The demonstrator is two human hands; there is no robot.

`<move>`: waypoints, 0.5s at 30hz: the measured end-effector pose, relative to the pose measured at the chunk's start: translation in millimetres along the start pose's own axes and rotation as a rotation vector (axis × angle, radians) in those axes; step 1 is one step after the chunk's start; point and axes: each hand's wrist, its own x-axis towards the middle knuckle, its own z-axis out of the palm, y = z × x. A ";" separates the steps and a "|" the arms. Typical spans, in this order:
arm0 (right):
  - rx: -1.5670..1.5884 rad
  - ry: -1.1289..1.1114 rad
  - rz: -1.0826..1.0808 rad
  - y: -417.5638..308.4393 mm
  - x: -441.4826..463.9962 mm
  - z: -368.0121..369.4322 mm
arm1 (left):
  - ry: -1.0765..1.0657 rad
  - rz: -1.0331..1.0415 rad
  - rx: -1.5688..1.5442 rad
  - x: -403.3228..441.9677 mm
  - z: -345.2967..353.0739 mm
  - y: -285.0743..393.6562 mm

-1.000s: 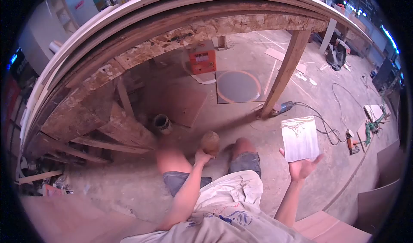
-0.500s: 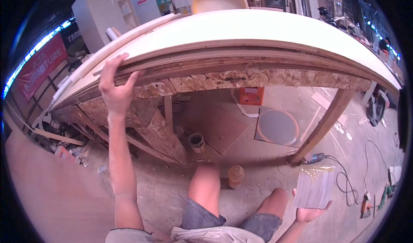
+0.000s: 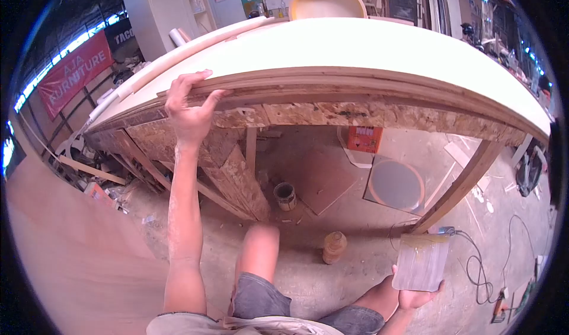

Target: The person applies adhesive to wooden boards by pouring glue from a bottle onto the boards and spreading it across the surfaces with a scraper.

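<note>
My left hand (image 3: 192, 107) grips the front edge of the white-topped board (image 3: 332, 44), fingertips on top and thumb along the layered edge. The board lies on a rough wooden workbench (image 3: 320, 114). Low on the right, my right hand (image 3: 415, 298) is closed round the near end of a flat, pale rectangular plate (image 3: 422, 267). A glossy yellowish smear, which looks like glue, covers the plate's far end. The plate is held apart from the board.
Under the bench stand a round can (image 3: 285, 196) and an orange-red container (image 3: 364, 139). A plastic bottle (image 3: 335, 247) is on the floor before me. Behind the plate, a blue power tool (image 3: 446, 230) trails a black cable (image 3: 474, 264). A round yellow-rimmed form (image 3: 328, 2) stands behind the board.
The camera view has shifted, so the bench appears farther right. My left hand sits slightly farther along the board edge. The plate in my right hand has moved a little left and is more upright.
</note>
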 end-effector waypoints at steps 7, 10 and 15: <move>-0.092 -0.029 -0.041 30.8 16.5 29.9 | -0.395 -0.124 -0.097 33.5 -66.3 -95.4; -0.092 -0.002 -0.080 57.8 12.4 37.7 | -0.419 -0.013 -0.270 27.6 -64.9 -120.6; -0.135 -0.015 -0.223 105.8 19.0 74.0 | -0.259 -0.062 -0.425 9.9 -52.8 -175.4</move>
